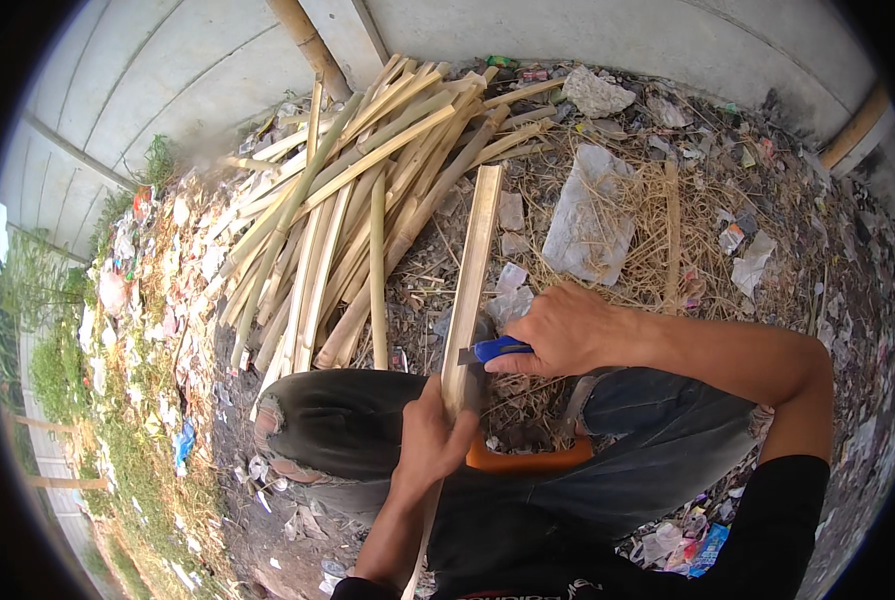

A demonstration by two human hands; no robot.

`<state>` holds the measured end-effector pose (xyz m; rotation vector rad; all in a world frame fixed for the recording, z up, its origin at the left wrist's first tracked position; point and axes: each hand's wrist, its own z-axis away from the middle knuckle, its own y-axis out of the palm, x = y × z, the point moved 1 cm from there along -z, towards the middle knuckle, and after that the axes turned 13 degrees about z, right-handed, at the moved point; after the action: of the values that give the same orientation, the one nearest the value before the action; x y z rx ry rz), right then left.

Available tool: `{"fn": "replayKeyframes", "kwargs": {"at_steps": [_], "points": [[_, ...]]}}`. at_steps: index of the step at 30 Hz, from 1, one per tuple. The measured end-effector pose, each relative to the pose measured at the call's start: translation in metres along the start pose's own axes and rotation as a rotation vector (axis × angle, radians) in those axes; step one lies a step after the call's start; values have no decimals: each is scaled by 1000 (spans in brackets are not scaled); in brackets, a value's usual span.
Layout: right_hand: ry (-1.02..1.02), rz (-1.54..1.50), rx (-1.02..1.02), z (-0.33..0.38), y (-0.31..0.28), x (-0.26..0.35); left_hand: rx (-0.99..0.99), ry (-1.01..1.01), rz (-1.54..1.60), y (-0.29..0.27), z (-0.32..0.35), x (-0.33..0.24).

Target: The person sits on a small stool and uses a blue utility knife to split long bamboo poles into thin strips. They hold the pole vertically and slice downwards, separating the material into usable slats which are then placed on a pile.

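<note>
Black shirt (528,530); bamboo strip (475,250) through left grip (432,436).

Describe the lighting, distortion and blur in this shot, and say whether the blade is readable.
In the head view, daylight washes out the pale scattered litter at left; in the head view, the grey concrete wall panels bow toward a black rim; also there, the blue-handled knife in the right hand shows a distinct dark blade.

Your left hand (431,437) grips a long split strip of bamboo (475,250), your right hand (560,332) holding a blue-handled knife (500,348), blade at the strip, beside a bamboo pile (408,215).
</note>
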<state>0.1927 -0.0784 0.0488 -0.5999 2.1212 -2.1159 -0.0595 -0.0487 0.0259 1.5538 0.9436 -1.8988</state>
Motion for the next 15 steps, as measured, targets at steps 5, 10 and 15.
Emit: {"fn": "replayKeyframes", "kwargs": {"at_steps": [5, 10, 15], "points": [[438, -60, -170, -15, -34, -66, 29, -21, -20, -7, 8, 11], [729, -101, -413, 6, -69, -140, 68, 10, 82, -5, 12, 20], [385, -196, -118, 5, -57, -54, 97, -49, 193, -5, 8, 17]]}}
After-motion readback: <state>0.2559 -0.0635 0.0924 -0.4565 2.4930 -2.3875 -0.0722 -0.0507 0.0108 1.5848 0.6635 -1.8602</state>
